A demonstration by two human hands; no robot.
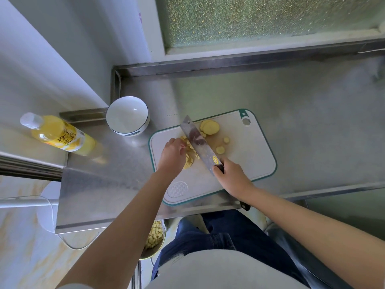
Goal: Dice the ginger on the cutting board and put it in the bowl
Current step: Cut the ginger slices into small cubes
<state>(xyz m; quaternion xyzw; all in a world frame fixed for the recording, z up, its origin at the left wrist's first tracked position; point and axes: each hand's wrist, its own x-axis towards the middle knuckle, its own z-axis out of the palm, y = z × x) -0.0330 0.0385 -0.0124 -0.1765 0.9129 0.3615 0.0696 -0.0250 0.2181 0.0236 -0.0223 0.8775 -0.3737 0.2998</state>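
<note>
A white cutting board (245, 151) with a green rim lies on the steel counter. Yellow ginger slices (210, 126) lie at its far side, with smaller rounds (220, 150) to the right. Cut ginger pieces (190, 157) lie under my left hand (171, 156), whose fingertips press on them. My right hand (231, 176) grips the dark handle of a cleaver (199, 140). Its blade stands on the board right beside the pieces. A white bowl (127, 115) with a dark rim stands empty to the left of the board.
A bottle of yellow liquid (60, 135) lies on the ledge at the left. The steel counter (302, 113) has a raised back rim under a frosted window. Below the counter's front edge a metal container (154, 238) holds diced yellow pieces.
</note>
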